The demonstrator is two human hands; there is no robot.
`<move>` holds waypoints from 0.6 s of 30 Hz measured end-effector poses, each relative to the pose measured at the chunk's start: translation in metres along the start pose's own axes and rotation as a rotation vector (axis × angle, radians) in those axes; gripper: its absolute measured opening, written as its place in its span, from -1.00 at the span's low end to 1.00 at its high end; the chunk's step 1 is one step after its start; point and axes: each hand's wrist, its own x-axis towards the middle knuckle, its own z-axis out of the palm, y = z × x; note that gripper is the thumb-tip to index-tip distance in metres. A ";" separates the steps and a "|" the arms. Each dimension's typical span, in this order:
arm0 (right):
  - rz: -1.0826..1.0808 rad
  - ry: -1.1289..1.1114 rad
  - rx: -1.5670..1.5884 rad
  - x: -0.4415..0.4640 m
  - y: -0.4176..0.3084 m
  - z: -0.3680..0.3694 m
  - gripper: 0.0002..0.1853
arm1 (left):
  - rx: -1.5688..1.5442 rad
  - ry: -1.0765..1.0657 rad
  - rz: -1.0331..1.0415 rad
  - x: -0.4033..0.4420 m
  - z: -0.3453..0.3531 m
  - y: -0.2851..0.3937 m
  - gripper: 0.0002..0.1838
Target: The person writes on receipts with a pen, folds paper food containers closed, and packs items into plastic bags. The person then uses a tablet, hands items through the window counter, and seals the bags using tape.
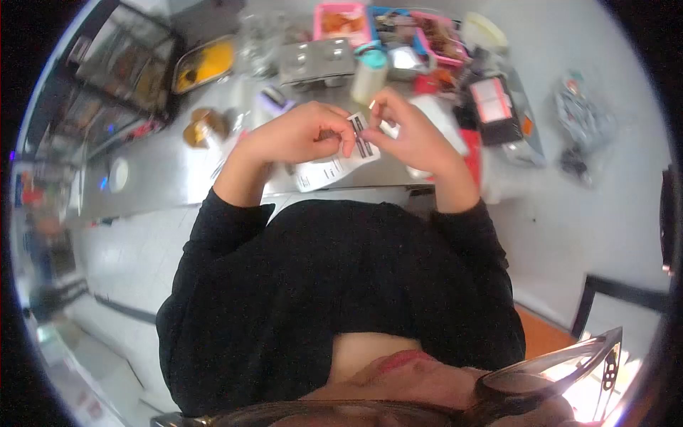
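Both my hands are raised over the near edge of the metal table, close together. Between them is a white printed paper [324, 174] with dark stripes on its upper right part. My left hand [309, 133] has its fingers curled, with thumb and forefinger at the striped part. My right hand [405, 132] pinches at the same striped part from the other side, its fingers bent. The paper's lower part hangs toward the table edge.
Behind my hands stand a bottle with a turquoise cap [370, 75], a metal muffin tin [316, 62] and a pink container [343, 23]. A tray with yellow contents [206, 65] lies back left. A dark box [494, 107] sits on the right.
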 end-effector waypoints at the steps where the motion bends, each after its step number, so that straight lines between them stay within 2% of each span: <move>1: 0.038 -0.036 0.066 0.011 0.015 0.021 -0.66 | 0.005 0.007 -0.032 -0.018 -0.006 -0.005 -0.85; 2: 0.098 -0.019 0.103 0.020 0.037 0.046 -0.64 | 0.013 0.010 -0.067 -0.038 -0.013 -0.006 -0.86; 5: 0.080 -0.002 0.245 0.020 0.095 0.131 -0.67 | 0.092 0.033 -0.335 -0.107 -0.008 -0.042 -0.85; 9: 0.234 -0.123 0.091 0.010 0.163 0.193 -0.75 | 0.086 -0.059 -0.678 -0.200 0.006 -0.094 -0.86; 11: 0.254 -0.223 0.043 0.020 0.173 0.206 -0.79 | 0.038 0.106 -0.716 -0.239 0.016 -0.106 -0.84; 14: -0.018 -0.180 -0.119 0.059 0.182 0.219 -0.82 | 0.022 0.421 -0.861 -0.270 0.016 -0.115 -0.85; 17: -0.126 -0.171 -0.234 0.113 0.195 0.242 -0.83 | 0.132 0.683 -0.978 -0.290 0.016 -0.135 -0.87; 18: -0.037 -0.175 -0.185 0.124 0.203 0.254 -0.83 | 0.165 0.698 -0.996 -0.295 0.020 -0.151 -0.88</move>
